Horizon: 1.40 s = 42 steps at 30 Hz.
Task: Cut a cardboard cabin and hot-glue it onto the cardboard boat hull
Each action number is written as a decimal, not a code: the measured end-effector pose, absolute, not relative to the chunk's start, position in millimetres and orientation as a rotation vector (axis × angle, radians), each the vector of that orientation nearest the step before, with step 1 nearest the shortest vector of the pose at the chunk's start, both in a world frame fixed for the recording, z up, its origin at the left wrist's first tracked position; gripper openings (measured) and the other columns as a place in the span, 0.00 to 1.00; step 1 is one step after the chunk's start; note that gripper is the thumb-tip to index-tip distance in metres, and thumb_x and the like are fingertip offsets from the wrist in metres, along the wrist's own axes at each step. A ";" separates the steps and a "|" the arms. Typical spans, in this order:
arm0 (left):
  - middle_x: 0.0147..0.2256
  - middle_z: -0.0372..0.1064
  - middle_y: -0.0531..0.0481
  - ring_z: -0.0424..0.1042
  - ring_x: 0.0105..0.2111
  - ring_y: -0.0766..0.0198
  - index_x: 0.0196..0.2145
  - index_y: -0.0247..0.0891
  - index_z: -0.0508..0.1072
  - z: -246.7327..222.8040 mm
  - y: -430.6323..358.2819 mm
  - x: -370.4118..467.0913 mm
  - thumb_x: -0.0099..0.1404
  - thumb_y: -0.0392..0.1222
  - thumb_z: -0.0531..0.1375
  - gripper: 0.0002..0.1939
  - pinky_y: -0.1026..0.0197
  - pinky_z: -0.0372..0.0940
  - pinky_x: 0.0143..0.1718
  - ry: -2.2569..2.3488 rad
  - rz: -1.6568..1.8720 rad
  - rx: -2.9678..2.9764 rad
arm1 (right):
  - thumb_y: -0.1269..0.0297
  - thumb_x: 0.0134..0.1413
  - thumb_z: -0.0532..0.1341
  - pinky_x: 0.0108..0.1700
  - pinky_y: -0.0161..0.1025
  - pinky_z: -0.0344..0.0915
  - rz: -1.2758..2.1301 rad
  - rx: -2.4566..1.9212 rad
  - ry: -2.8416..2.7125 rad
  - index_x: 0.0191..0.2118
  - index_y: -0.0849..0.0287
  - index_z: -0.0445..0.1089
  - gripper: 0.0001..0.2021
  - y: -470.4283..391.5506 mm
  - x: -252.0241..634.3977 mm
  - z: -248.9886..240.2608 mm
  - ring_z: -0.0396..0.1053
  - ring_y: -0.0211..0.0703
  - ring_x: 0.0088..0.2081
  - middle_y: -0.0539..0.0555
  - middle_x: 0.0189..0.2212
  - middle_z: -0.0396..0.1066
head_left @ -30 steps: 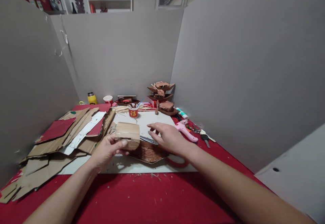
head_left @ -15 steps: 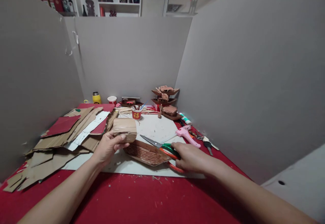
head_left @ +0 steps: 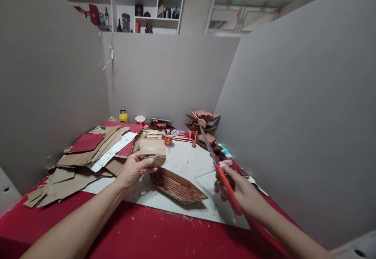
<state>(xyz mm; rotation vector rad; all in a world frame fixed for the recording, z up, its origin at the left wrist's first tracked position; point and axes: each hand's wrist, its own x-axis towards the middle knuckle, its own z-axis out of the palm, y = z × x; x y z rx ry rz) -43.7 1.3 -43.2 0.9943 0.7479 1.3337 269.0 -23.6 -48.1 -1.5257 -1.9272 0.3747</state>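
My left hand (head_left: 137,169) is closed on a curved piece of brown cardboard (head_left: 152,150), gripping its lower left edge above the white board (head_left: 188,155). Just below it a brown model boat hull (head_left: 178,186) with ridged inner boards lies tilted on that board. In my right hand (head_left: 235,184) is a pair of scissors (head_left: 219,169) with orange and green handles, seen edge-on here, so mostly orange shows. Their blades point up and away, and the fingers around the handles are partly hidden.
Cardboard sheets (head_left: 79,165) pile up at the left. A red cup (head_left: 167,137), thin wooden sticks (head_left: 152,134) and a yellow bottle (head_left: 123,116) stand or lie at the back. Finished-looking model boats (head_left: 202,125) are stacked back right. Grey partitions (head_left: 170,71) enclose the red table (head_left: 141,231).
My right hand has turned the scissors from pointing left to pointing up and away, off the hull. The left hand still holds the cardboard piece. The whole view has shifted.
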 end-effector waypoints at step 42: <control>0.48 0.74 0.43 0.74 0.45 0.56 0.48 0.41 0.72 -44.4 7.5 -43.0 0.59 0.43 0.66 0.19 0.58 0.65 0.45 0.860 1.153 0.934 | 0.57 0.47 0.68 0.30 0.33 0.56 1.426 -0.803 -1.662 0.35 0.56 0.61 0.16 -1.0 193.9 -43.8 0.56 0.36 0.27 0.44 0.27 0.59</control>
